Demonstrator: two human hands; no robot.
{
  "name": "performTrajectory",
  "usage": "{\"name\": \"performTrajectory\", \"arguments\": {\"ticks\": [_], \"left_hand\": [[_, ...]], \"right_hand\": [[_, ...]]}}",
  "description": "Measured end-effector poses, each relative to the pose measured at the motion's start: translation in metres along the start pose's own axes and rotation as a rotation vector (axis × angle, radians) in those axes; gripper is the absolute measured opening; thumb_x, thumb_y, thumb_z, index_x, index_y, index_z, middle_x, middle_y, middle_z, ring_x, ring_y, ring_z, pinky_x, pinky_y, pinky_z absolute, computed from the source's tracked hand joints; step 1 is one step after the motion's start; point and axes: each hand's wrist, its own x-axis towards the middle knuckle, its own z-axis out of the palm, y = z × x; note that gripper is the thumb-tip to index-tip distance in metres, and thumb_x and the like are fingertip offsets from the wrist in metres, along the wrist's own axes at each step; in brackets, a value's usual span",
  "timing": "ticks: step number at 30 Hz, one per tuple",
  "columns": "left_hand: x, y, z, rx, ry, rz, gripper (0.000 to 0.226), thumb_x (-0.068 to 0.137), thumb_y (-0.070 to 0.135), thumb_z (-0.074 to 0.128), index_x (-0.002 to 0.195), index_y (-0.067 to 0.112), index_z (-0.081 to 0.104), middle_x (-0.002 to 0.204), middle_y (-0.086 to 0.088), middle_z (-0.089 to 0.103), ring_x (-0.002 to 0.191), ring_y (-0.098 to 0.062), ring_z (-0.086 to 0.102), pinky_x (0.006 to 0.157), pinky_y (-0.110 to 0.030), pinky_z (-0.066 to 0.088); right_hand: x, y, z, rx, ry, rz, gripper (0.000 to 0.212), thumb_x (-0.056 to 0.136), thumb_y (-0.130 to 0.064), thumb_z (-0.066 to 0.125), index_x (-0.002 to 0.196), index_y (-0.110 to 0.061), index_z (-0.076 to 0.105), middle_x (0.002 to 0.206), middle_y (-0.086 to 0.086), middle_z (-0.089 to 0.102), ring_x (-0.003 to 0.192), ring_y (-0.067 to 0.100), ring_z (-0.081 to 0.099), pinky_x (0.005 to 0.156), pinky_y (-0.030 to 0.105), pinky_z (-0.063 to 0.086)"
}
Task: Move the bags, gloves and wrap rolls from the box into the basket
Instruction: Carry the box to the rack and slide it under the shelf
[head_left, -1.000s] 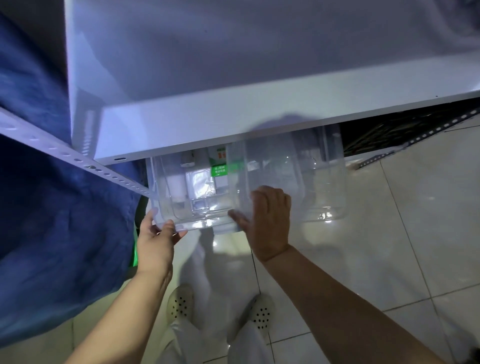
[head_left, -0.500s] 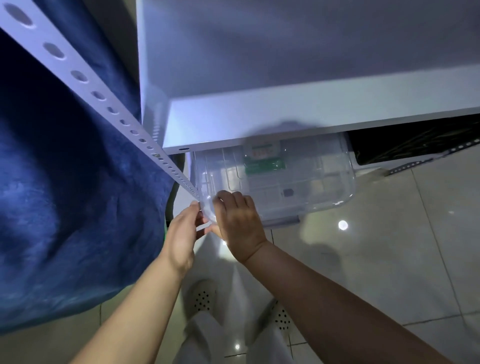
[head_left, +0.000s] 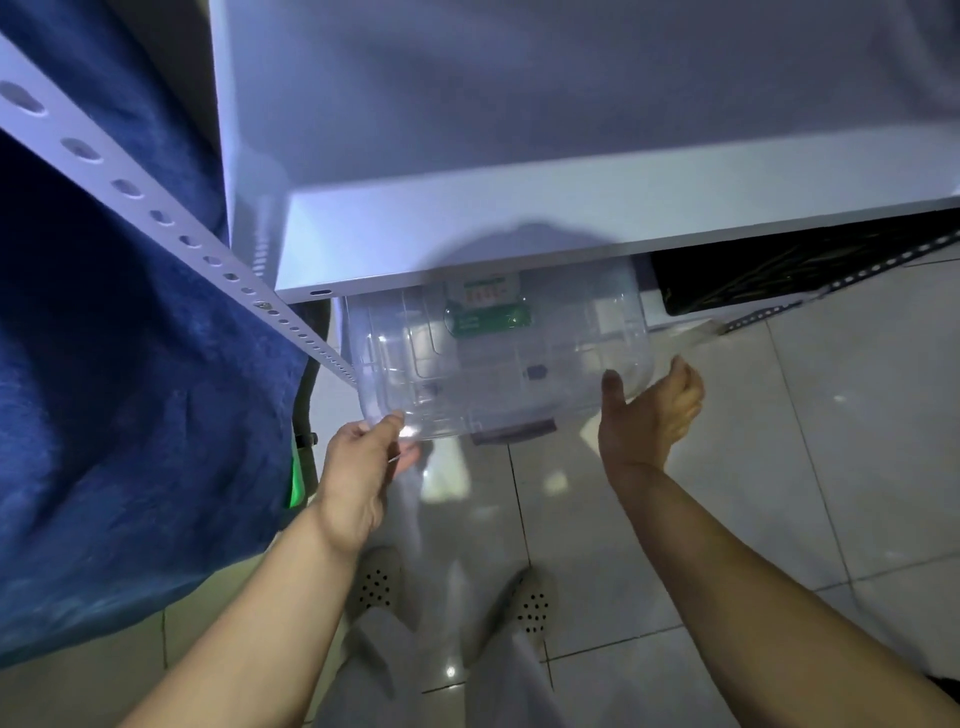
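Note:
A clear plastic box with a lid sticks out from under a white shelf, low over the tiled floor. Through its wall I make out a green-labelled packet; other contents are blurred. My left hand grips the box's near left corner, fingers curled on the rim. My right hand is at the box's near right corner with its fingers spread and thumb up, and I cannot tell whether it touches the wall. A dark basket stands under the shelf to the right, mostly hidden.
A perforated white rack post slants across the left, close to the box's left side. Blue cloth hangs at the far left. My feet in perforated shoes stand on the glossy tiles just below the box.
My right hand has moved from the box's left corner, beside my left hand, across to its right corner and opened. The view has shifted so the box sits more centrally.

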Motion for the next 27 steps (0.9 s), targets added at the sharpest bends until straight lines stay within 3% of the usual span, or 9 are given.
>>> {"name": "performTrajectory", "arguments": {"ticks": [2, 4, 6, 8, 14, 17, 20, 24, 27], "left_hand": [[0.000, -0.002, 0.004, -0.068, 0.026, -0.003, 0.013, 0.090, 0.009, 0.056, 0.079, 0.005, 0.050, 0.079, -0.014, 0.057, 0.071, -0.020, 0.062, 0.084, -0.034, 0.055], [-0.002, -0.004, 0.009, -0.096, 0.041, 0.024, 0.011, 0.091, 0.009, 0.055, 0.083, 0.003, 0.050, 0.080, -0.015, 0.057, 0.071, -0.020, 0.061, 0.078, -0.028, 0.057], [-0.004, -0.003, 0.011, -0.138, 0.043, 0.063, 0.010, 0.093, 0.010, 0.052, 0.096, 0.000, 0.052, 0.081, -0.015, 0.059, 0.070, -0.020, 0.061, 0.071, -0.024, 0.057], [-0.002, 0.003, 0.012, -0.159, 0.039, 0.129, 0.015, 0.094, 0.012, 0.050, 0.103, 0.002, 0.053, 0.084, -0.014, 0.061, 0.068, -0.017, 0.063, 0.067, -0.022, 0.057], [0.012, 0.031, 0.025, -0.219, 0.119, 0.158, 0.012, 0.093, 0.018, 0.054, 0.090, 0.006, 0.056, 0.079, -0.009, 0.061, 0.065, -0.016, 0.061, 0.076, -0.027, 0.057], [0.021, 0.039, 0.030, -0.282, 0.209, 0.151, 0.017, 0.091, 0.016, 0.057, 0.076, 0.008, 0.055, 0.074, -0.008, 0.059, 0.063, -0.017, 0.060, 0.067, -0.026, 0.059], [0.033, 0.046, 0.031, -0.327, 0.254, 0.151, 0.022, 0.089, 0.016, 0.061, 0.070, 0.009, 0.052, 0.070, -0.008, 0.056, 0.058, -0.015, 0.058, 0.062, -0.025, 0.059], [0.049, 0.054, 0.032, -0.326, 0.266, 0.134, 0.019, 0.087, 0.018, 0.063, 0.076, 0.008, 0.052, 0.073, -0.007, 0.055, 0.062, -0.015, 0.057, 0.074, -0.030, 0.058], [0.057, 0.056, 0.033, -0.324, 0.266, 0.131, 0.020, 0.087, 0.019, 0.064, 0.074, 0.008, 0.053, 0.072, -0.007, 0.055, 0.063, -0.016, 0.056, 0.075, -0.031, 0.057]], "right_hand": [[0.004, 0.001, 0.002, 0.304, -0.147, 0.281, 0.074, 0.084, -0.025, 0.065, 0.139, 0.002, 0.023, 0.141, 0.024, 0.031, 0.124, 0.037, 0.041, 0.104, 0.048, 0.036], [0.001, -0.001, 0.003, 0.579, -0.298, 0.461, 0.052, 0.088, -0.022, 0.061, 0.129, -0.002, 0.039, 0.130, 0.024, 0.049, 0.109, 0.030, 0.055, 0.092, 0.042, 0.049], [-0.002, -0.005, 0.004, 0.666, -0.324, 0.432, 0.034, 0.087, -0.020, 0.061, 0.115, -0.002, 0.053, 0.112, 0.021, 0.062, 0.092, 0.024, 0.064, 0.072, 0.028, 0.056], [0.000, -0.011, 0.005, 0.669, -0.290, 0.372, 0.036, 0.084, -0.025, 0.064, 0.111, -0.002, 0.055, 0.105, 0.016, 0.065, 0.087, 0.019, 0.067, 0.062, 0.017, 0.054], [0.026, -0.039, 0.016, 0.839, -0.447, 0.429, 0.042, 0.084, -0.019, 0.067, 0.118, 0.000, 0.049, 0.114, 0.021, 0.060, 0.094, 0.027, 0.066, 0.086, 0.041, 0.054], [0.029, -0.048, 0.025, 0.935, -0.494, 0.477, 0.044, 0.084, -0.008, 0.065, 0.121, 0.002, 0.045, 0.112, 0.021, 0.057, 0.087, 0.025, 0.064, 0.092, 0.044, 0.050], [0.033, -0.058, 0.031, 0.976, -0.467, 0.482, 0.041, 0.083, -0.003, 0.065, 0.118, 0.006, 0.044, 0.109, 0.023, 0.054, 0.091, 0.029, 0.061, 0.091, 0.044, 0.051], [0.042, -0.071, 0.040, 0.989, -0.444, 0.491, 0.028, 0.083, -0.004, 0.065, 0.106, 0.000, 0.048, 0.090, 0.013, 0.057, 0.075, 0.019, 0.062, 0.071, 0.026, 0.058], [0.044, -0.075, 0.044, 0.954, -0.447, 0.499, 0.033, 0.083, -0.007, 0.065, 0.111, 0.005, 0.050, 0.088, 0.013, 0.058, 0.068, 0.015, 0.061, 0.065, 0.022, 0.057]]}}
